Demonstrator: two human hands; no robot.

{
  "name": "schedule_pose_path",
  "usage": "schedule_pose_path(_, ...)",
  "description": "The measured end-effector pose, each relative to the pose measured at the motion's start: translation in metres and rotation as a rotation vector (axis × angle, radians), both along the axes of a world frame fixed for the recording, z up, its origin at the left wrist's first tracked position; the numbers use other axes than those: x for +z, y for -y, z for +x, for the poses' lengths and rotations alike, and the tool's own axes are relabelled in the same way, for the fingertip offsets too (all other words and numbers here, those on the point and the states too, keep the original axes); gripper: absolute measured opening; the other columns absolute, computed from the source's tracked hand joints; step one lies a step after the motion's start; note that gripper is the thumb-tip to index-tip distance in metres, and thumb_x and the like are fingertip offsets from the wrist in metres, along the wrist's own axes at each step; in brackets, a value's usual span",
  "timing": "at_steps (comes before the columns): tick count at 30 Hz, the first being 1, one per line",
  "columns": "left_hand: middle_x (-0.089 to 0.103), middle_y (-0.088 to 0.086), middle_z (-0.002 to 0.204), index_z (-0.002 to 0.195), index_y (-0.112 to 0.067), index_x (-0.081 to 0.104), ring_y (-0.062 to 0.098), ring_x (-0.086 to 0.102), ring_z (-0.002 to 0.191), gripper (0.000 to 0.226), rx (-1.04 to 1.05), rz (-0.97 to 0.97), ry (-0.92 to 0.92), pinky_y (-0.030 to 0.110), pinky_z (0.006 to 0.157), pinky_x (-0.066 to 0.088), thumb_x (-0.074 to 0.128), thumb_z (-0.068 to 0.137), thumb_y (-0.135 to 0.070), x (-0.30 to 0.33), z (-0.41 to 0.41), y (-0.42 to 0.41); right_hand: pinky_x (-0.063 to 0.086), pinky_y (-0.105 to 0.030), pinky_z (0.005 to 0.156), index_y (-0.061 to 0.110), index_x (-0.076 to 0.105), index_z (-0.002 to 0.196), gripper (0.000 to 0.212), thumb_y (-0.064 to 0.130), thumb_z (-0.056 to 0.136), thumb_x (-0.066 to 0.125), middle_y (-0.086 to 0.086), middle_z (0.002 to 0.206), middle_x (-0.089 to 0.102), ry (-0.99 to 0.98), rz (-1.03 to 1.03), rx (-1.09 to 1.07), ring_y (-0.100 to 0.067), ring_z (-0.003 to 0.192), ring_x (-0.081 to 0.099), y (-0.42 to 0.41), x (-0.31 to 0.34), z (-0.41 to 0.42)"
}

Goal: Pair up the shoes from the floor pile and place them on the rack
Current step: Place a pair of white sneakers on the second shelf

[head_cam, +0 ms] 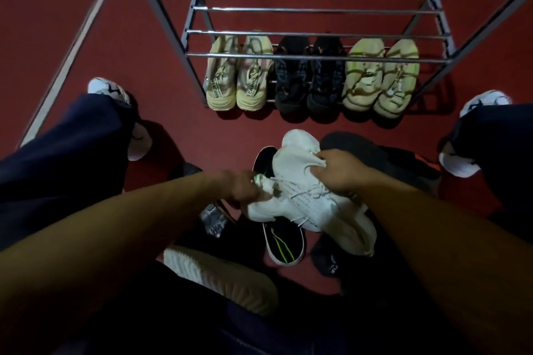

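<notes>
White sneakers point(311, 196) sit at the heart of it, a pair lifted just above the floor pile, toes pointing toward the rack at 12 o'clock. Right hand point(336, 171) has its fingers curled into the collar of the farther shoe; left hand point(240, 188) pinches the nearer one at its heel or tongue, though blur hides exactly where. Both grips look tight on the shoes.

Beneath them, at 6 o'clock, lies a black shoe point(284, 245) with a green stripe, sole rim showing. A beige knit shoe point(219, 276) lies at 7 o'clock, a dark shoe point(375, 158) at 2 o'clock, and another black shoe point(328, 265) at 5 o'clock.

Beyond, the rack point(314, 58) already carries three pairs on its lowest rails: cream pair point(239, 77) at left, black pair point(308, 77) in the middle, pale green pair point(380, 77) at right. The upper rails look bare.

I judge the pairing step done for the white shoes. Next comes carrying them forward and up, clearing the front bar, and setting them side by side on a higher rail, level so neither slips between the bars.
</notes>
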State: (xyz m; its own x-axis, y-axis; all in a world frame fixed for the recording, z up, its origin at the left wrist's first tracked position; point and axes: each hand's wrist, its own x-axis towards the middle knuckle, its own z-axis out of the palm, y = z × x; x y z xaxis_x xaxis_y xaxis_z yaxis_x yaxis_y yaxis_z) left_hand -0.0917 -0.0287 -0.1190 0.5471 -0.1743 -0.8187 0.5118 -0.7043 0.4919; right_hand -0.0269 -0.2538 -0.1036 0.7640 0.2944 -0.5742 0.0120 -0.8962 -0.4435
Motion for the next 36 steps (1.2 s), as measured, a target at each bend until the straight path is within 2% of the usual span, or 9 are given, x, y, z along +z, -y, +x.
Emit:
schedule_pose_path(4,0.048,0.003,0.059,0.077,-0.013,0.061,0.017,0.038,0.047,0.045,0.097,-0.015,-0.011,0.023,0.046,0.031,0.072,0.077,-0.056,0.025,0.022,-0.004,0.048,-0.032,0.074,0.013,0.064,0.107,0.029,0.034,0.093,0.052,-0.01,0.102,0.067,-0.08,0.099,-0.264,-0.03,0.091,0.064,0.014,0.008,0.017)
schedule_pose_path(10,0.061,0.009,0.058,0.068,-0.003,0.059,0.014,0.052,0.04,0.046,0.261,0.057,-0.039,0.019,0.044,0.042,0.068,0.085,-0.045,0.036,0.013,-0.042,0.047,-0.032,0.056,0.007,0.055,0.113,0.021,0.018,0.095,0.054,-0.013,0.082,0.057,-0.297,0.324,-0.864,-0.027,0.071,0.057,0.009,0.021,0.03)
schedule_pose_path(13,0.064,0.008,0.066,0.076,-0.006,0.067,0.019,0.055,0.055,0.066,0.336,-0.015,-0.143,0.022,0.053,0.039,0.082,0.052,-0.065,0.036,0.007,-0.05,0.049,-0.029,0.044,0.007,0.058,0.119,0.025,0.018,0.096,0.054,-0.011,0.078,0.055,-0.363,0.396,-0.994,-0.022,0.064,0.052,-0.004,0.03,0.033)
schedule_pose_path(17,0.057,0.006,0.076,0.092,-0.01,0.066,0.017,0.049,0.059,0.069,0.397,-0.077,-0.162,0.022,0.051,0.042,0.06,0.062,-0.072,0.041,0.004,-0.041,0.046,-0.02,0.033,0.004,0.057,0.123,0.028,0.014,0.098,0.051,-0.01,0.075,0.053,-0.36,0.408,-0.996,-0.021,0.062,0.052,-0.008,0.032,0.032)
schedule_pose_path(21,0.056,0.012,0.086,0.113,-0.004,0.06,0.019,0.06,0.057,0.087,0.626,-0.214,-0.272,0.024,0.042,0.051,0.032,0.081,-0.081,0.049,0.008,-0.042,0.046,-0.03,0.048,0.002,0.056,0.123,0.028,0.012,0.098,0.049,-0.012,0.074,0.051,-0.342,0.387,-1.016,-0.023,0.061,0.05,-0.005,0.031,0.032)
schedule_pose_path(27,0.053,0.011,0.079,0.103,-0.005,0.06,0.017,0.055,0.051,0.082,0.579,-0.177,-0.27,0.023,0.043,0.047,0.026,0.086,-0.078,0.047,0.003,-0.037,0.04,-0.028,0.051,0.008,0.053,0.103,0.019,0.025,0.095,0.054,-0.012,0.072,0.046,-0.397,0.351,-1.173,-0.022,0.059,0.043,0.008,0.027,0.045)
schedule_pose_path(30,0.061,0.009,0.089,0.104,-0.008,0.065,0.019,0.055,0.067,0.076,0.456,-0.091,-0.275,0.027,0.056,0.05,0.031,0.088,-0.074,0.05,-0.002,-0.032,0.044,-0.021,0.039,0.004,0.058,0.116,0.032,0.026,0.094,0.055,-0.014,0.074,0.052,-0.303,0.317,-1.096,-0.023,0.057,0.048,0.017,0.016,0.046)
schedule_pose_path(33,0.067,0.006,0.094,0.101,-0.012,0.068,0.019,0.063,0.073,0.048,0.25,-0.023,-0.359,0.025,0.063,0.052,0.051,0.09,-0.056,0.055,-0.01,-0.021,0.048,-0.026,0.049,0.003,0.058,0.114,0.047,0.045,0.093,0.051,-0.015,0.082,0.059,-0.264,0.27,-0.877,-0.023,0.054,0.053,0.017,0.005,0.033)
schedule_pose_path(36,0.067,0.012,0.101,0.11,-0.011,0.065,0.023,0.067,0.081,0.039,0.134,0.021,-0.45,0.03,0.067,0.057,0.065,0.087,-0.042,0.065,-0.014,-0.007,0.044,-0.026,0.051,0.004,0.057,0.11,0.04,0.04,0.094,0.053,-0.015,0.084,0.057,-0.279,0.313,-0.807,-0.02,0.051,0.05,0.014,0.007,0.025)
